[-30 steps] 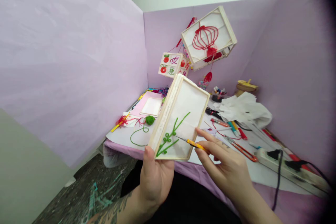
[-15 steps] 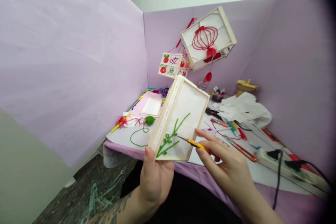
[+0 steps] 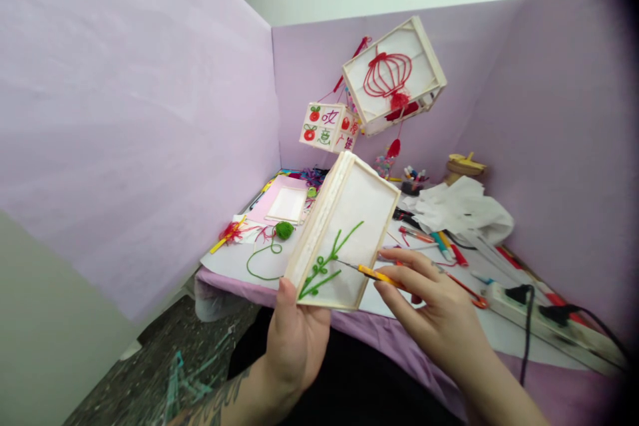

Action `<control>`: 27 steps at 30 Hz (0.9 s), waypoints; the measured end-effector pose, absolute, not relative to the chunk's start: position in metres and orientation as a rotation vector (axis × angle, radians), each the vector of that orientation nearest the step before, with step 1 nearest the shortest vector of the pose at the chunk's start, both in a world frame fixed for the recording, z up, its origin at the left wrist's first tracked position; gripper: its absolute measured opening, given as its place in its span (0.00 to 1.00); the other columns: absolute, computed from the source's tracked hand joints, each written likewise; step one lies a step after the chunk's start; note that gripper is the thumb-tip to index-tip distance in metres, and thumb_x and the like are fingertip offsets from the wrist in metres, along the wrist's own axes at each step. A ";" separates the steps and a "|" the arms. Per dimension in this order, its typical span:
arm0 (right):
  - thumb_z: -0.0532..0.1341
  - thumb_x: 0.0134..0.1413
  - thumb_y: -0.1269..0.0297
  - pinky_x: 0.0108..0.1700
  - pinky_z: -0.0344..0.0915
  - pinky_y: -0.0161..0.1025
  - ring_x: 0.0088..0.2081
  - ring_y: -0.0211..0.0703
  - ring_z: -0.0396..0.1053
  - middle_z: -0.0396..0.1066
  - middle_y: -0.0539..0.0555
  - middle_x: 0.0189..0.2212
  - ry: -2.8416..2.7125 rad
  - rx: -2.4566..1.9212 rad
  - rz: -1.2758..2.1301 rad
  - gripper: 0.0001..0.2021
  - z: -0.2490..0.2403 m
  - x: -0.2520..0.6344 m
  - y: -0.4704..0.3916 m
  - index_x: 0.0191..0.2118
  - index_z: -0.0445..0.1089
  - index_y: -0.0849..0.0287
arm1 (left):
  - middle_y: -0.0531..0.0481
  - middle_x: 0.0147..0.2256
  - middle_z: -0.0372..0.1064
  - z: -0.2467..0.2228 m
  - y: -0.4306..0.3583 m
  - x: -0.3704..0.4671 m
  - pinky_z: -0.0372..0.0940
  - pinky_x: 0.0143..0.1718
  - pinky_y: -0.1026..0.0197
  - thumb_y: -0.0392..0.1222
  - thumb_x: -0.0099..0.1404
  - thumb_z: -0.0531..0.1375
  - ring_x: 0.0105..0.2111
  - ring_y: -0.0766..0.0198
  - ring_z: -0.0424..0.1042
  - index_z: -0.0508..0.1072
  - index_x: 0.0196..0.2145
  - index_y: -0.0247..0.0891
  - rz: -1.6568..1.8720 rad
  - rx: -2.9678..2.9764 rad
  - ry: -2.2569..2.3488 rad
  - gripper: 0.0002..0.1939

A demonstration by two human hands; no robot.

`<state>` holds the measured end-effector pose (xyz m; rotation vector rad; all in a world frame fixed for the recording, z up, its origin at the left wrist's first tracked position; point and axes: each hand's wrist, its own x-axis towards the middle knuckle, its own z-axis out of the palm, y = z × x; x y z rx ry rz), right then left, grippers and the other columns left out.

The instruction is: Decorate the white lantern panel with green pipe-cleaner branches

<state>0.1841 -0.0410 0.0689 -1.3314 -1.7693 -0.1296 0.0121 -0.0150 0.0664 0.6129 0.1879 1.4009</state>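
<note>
My left hand [image 3: 297, 339] grips the lower end of a small box-shaped lantern frame [image 3: 364, 196], thumb on its side edge and fingers underneath. The frame has pale wooden strips and white panels, and it tilts over the table's front edge. A green yarn branch [image 3: 324, 259] with curled loops lies on the panel facing me. In my right hand [image 3: 429, 299] is a yellow-handled pointed tool [image 3: 372, 273], pinched between thumb and fingers. Its thin dark tip meets the branch near a small loop; I cannot tell whether it touches. Behind the frame sits a green yarn ball [image 3: 284, 231] with a trailing strand.
Two decorated lanterns, one with a red yarn motif [image 3: 389, 73], hang at the back. Crumpled white sheets [image 3: 459, 210], markers [image 3: 443, 246] and a power strip [image 3: 544, 326] with cords occupy the right side. A white framed panel [image 3: 287, 204] lies at left. Lilac partitions [image 3: 150, 113] enclose the table.
The lantern frame sits slightly lower in view, and my right hand has shifted slightly right and down. The tool tip stays by the green yarn branch. Both grips are unchanged.
</note>
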 end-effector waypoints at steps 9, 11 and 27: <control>0.60 0.60 0.61 0.35 0.74 0.40 0.35 0.43 0.74 0.73 0.58 0.46 -1.741 -1.316 -0.207 0.08 0.062 0.184 -0.040 0.40 0.77 0.53 | 0.43 0.57 0.68 0.066 -0.016 0.012 0.52 0.65 0.49 0.55 0.68 0.55 0.62 0.52 0.60 0.68 0.59 0.42 1.449 0.525 0.193 0.26; 0.61 0.60 0.61 0.37 0.75 0.41 0.35 0.43 0.74 0.73 0.58 0.46 -1.739 -1.317 -0.213 0.08 0.060 0.185 -0.039 0.40 0.77 0.54 | 0.43 0.58 0.67 0.066 -0.016 0.011 0.52 0.65 0.49 0.55 0.68 0.55 0.63 0.52 0.59 0.66 0.61 0.43 1.457 0.511 0.195 0.27; 0.61 0.59 0.66 0.35 0.73 0.39 0.35 0.42 0.72 0.72 0.58 0.43 -1.697 -1.248 -0.252 0.06 0.057 0.178 -0.042 0.38 0.75 0.56 | 0.42 0.58 0.67 0.066 -0.013 0.011 0.53 0.65 0.48 0.57 0.70 0.51 0.64 0.52 0.56 0.65 0.61 0.42 1.445 0.440 0.197 0.28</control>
